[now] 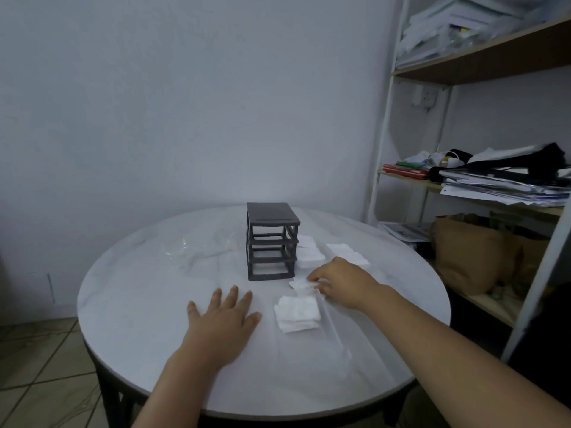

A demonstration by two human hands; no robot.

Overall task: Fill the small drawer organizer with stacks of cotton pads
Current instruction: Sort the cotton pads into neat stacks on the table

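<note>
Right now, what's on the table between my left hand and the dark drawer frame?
Nothing: in the head view the stretch of table between the left hand and the drawer frame is bare.

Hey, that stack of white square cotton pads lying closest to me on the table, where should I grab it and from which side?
Pinch the nearest stack of white square cotton pads across its two opposite side edges, coming down from above. It lies flat on the round white table with loose layers, so a top-down pinch probably keeps them together.

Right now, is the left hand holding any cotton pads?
No. The left hand lies flat and empty on the table, while the right hand touches the cotton pads by the drawer organizer.
</note>
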